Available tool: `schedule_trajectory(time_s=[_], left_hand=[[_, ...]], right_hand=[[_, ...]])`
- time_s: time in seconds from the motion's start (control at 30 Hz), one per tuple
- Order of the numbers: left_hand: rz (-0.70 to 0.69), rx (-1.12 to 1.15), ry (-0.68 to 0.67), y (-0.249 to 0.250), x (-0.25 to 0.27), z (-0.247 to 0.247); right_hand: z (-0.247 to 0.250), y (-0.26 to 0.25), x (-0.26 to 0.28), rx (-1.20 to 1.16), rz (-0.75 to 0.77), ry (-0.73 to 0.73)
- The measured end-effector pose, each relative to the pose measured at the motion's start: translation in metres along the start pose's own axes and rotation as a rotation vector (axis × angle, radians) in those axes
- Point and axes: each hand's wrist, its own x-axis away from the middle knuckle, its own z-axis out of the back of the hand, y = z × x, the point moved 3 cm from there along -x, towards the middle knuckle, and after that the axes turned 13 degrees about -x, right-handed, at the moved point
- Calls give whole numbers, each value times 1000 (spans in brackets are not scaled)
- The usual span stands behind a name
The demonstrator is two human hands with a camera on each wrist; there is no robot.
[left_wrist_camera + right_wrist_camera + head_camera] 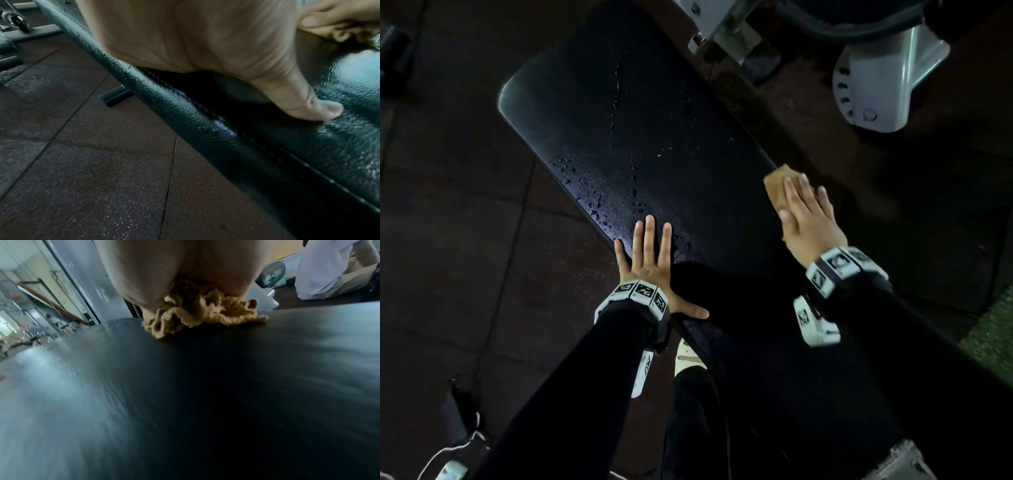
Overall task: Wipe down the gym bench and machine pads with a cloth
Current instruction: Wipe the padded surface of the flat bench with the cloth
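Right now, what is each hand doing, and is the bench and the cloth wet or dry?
left hand: flat, fingers spread, resting on the bench edge.
right hand: flat, pressing the cloth.
cloth: bunched under the palm; wetness unclear.
bench: wet, droplets unwiped.

No readable text, brand, label or no. anywhere. Only markings: b/w square code patterns on the wrist bands [640, 291] [839, 265], not letters or digits. Bkgd items in the right wrist view are too blurred to read.
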Motion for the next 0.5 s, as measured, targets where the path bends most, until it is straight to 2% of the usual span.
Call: schedule_trajectory(time_s=[0.07,0.17,0.33,0.5], left_hand=[[1,-9,5,0,0,0],[18,-12,15,1,0,0],[19,-17,58,0,0,-3],[19,-3,90,-1,-1,-6]], right_hand=[[-6,-22,-21,-3,40,-17],[-19,-49,-19,63,141,-13],[-49,-55,54,104,234,-60],[-69,-47,122,58,148,-235]])
